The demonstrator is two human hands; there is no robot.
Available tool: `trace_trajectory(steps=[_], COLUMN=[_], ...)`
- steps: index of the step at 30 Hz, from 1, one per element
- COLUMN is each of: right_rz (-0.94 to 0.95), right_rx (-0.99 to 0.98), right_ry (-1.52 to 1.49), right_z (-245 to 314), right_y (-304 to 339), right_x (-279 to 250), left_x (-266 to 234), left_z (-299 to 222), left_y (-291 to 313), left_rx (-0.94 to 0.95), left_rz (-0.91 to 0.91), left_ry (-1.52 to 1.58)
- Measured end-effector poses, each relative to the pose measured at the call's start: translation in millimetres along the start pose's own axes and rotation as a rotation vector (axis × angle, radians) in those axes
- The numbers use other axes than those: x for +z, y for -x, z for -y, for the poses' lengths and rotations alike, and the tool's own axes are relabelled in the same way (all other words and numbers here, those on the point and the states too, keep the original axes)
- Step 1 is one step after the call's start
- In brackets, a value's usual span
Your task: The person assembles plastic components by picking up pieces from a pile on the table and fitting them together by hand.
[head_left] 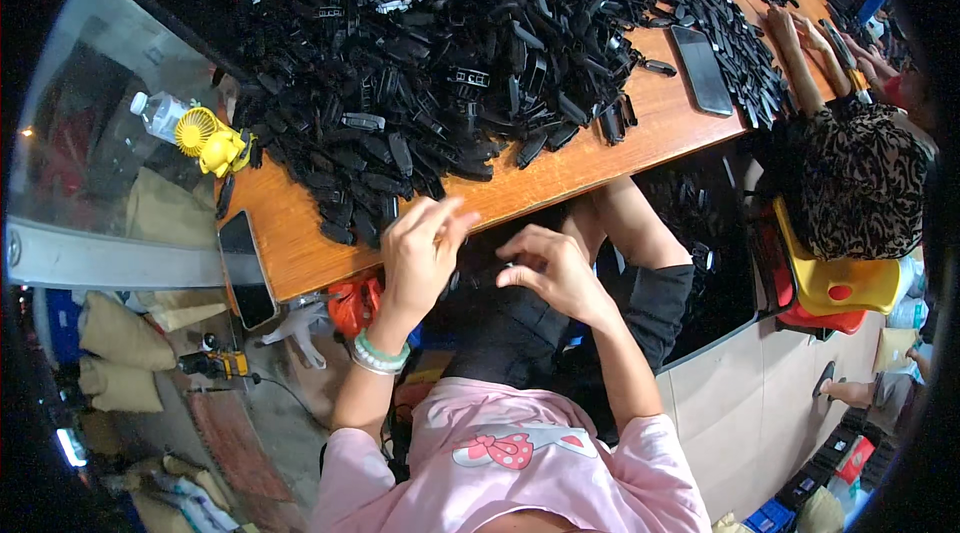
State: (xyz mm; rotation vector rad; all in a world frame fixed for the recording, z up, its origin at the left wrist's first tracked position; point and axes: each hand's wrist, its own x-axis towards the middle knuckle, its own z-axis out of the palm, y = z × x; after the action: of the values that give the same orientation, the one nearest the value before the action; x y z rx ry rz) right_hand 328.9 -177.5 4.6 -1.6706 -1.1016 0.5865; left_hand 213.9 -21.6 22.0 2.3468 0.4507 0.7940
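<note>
Above the front edge of the wooden table, my left hand is raised with its fingers loosely bent and apart, their tips somewhat blurred. I see nothing held in it. A green and a pale bracelet circle that wrist. Over my lap, just off the table edge, my right hand is curved, with a gap between thumb and fingers and no object visible there. A large heap of small black plastic parts covers much of the tabletop; its near edge lies just beyond my left fingertips.
One phone lies at the table's left end, another toward the right. A yellow fan and clear bottle stand at left. A co-worker's hands rest by more parts. Below are a yellow power tool and a stool.
</note>
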Motion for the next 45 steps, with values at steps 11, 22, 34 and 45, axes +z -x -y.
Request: trace_trajectory(steps=[11,22,34,45], right_rz=[-0.587,-0.689,-0.426,-0.059], right_rx=[-0.232,-0.343,-0.296,-0.28], right_ry=[0.787,0.916,0.116,-0.03], right_z=[4,-12,10,18], right_y=[-96,-119,-50,1], right_x=[-13,-46,-28,-16], left_x=[7,10,20,0], left_z=[6,0,-9,-30], left_y=[-12,8,29,21], left_rx=[0.002,0.081,-0.464,-0.164], left_rz=[0.062,0.01,0.145,0.178], left_ry=[-0.499,-0.375,0.868,0.445])
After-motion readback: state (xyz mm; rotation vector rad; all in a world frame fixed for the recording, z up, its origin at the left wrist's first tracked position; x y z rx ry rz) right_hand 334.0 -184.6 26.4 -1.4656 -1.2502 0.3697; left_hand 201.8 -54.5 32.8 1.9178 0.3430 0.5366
